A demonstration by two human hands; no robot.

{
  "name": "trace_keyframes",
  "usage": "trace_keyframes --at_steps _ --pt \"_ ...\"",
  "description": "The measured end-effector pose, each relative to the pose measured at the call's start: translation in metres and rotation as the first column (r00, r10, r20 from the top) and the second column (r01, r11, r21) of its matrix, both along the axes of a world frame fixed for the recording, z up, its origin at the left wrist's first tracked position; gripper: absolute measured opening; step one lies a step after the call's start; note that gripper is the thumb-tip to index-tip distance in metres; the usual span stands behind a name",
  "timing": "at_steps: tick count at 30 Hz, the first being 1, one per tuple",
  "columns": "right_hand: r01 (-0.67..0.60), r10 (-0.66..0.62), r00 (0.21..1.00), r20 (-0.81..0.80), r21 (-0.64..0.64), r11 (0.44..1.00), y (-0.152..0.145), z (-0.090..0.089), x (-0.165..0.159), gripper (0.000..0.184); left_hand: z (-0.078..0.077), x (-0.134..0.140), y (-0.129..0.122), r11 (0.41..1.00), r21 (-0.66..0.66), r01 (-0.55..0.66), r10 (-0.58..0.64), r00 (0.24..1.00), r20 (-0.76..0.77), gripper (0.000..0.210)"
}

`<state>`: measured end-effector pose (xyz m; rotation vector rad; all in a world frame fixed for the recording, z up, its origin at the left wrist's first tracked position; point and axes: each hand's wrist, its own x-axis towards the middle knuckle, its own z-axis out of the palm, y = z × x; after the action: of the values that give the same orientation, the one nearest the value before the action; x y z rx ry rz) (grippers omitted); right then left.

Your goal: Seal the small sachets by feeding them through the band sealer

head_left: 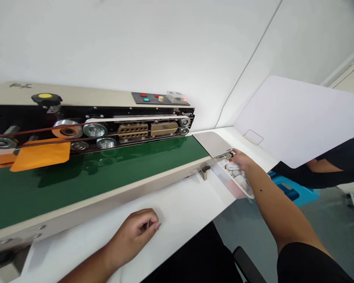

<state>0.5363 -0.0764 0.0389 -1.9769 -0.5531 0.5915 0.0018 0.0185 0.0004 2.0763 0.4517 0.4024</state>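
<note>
My left hand point(137, 236) rests over the white table in front of the conveyor, fingers curled in toward the thumb and nothing between them. My right hand point(242, 160) reaches to the conveyor's far right end, at the edge of a clear plastic bin point(228, 184) holding small white packets point(234, 171). Its fingertips are mostly hidden, beside a small dark knob, so I cannot make out what they touch. An orange pouch point(44, 155) sits at the left of the band sealer point(91, 103), its upper edge at the belts, above the green conveyor belt point(129, 167).
The sealer's control panel point(161, 98) has coloured switches and a lit red lamp. A white panel point(297, 118) stands at the right, with another person's arm point(326, 164) behind it. A blue stool point(295, 190) and a chair armrest point(247, 264) are below.
</note>
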Motion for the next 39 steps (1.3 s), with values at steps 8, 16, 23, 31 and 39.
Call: trace_keyframes --at_steps 8,16,23,31,39 --pt "0.169 -0.169 0.986 -0.006 0.1 0.981 -0.021 0.012 0.009 0.058 0.002 -0.001 -0.002 1.0 -0.005 -0.013 0.013 1.0 0.019 0.029" --pt "0.016 -0.013 0.986 -0.167 0.016 1.0 -0.013 0.007 -0.002 0.066 0.001 -0.001 -0.003 1.0 -0.011 -0.008 0.009 1.0 0.013 0.027" --pt "-0.181 0.169 0.956 -0.241 -0.028 0.983 -0.003 0.007 -0.023 0.041 0.001 0.0 -0.003 1.0 -0.004 -0.021 0.021 1.0 0.012 0.026" --pt "-0.116 0.108 0.96 -0.258 -0.016 0.993 0.003 0.0 -0.019 0.035 0.001 -0.001 -0.004 0.999 -0.03 -0.018 0.018 1.0 0.013 0.026" --pt "0.126 -0.093 0.98 -0.178 0.183 0.975 -0.007 0.0 0.003 0.038 0.002 0.0 -0.005 0.999 -0.038 -0.027 0.028 0.999 0.028 0.026"
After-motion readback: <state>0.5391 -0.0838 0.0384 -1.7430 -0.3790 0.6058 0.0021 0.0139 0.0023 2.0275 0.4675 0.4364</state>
